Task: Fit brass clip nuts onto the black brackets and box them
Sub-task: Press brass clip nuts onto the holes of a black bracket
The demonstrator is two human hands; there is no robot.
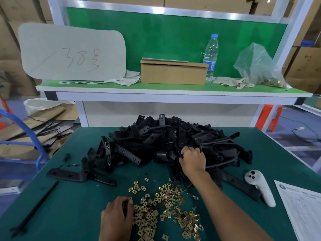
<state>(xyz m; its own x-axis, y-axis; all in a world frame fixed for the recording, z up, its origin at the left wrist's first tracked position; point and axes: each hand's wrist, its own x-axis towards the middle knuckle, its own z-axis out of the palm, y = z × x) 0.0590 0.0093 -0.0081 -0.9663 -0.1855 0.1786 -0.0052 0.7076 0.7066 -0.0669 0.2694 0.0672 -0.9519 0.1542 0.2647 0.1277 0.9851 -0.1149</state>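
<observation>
A big heap of black brackets [165,141] fills the far middle of the green table [73,197]. My right hand [192,160] reaches into the heap's near side, fingers curled round a black bracket there. Several brass clip nuts [166,206] lie scattered on the near table. My left hand [116,216] sits at the left edge of the nuts, its fingertips pinching a brass clip nut. A closed cardboard box [173,72] stands on the raised shelf behind.
A loose bracket [79,174] and a thin black rod [34,209] lie at the left. A white controller [260,186] and a printed sheet [302,206] lie at the right. The shelf holds a water bottle [211,56], a plastic bag [257,66] of nuts, and a board [73,53].
</observation>
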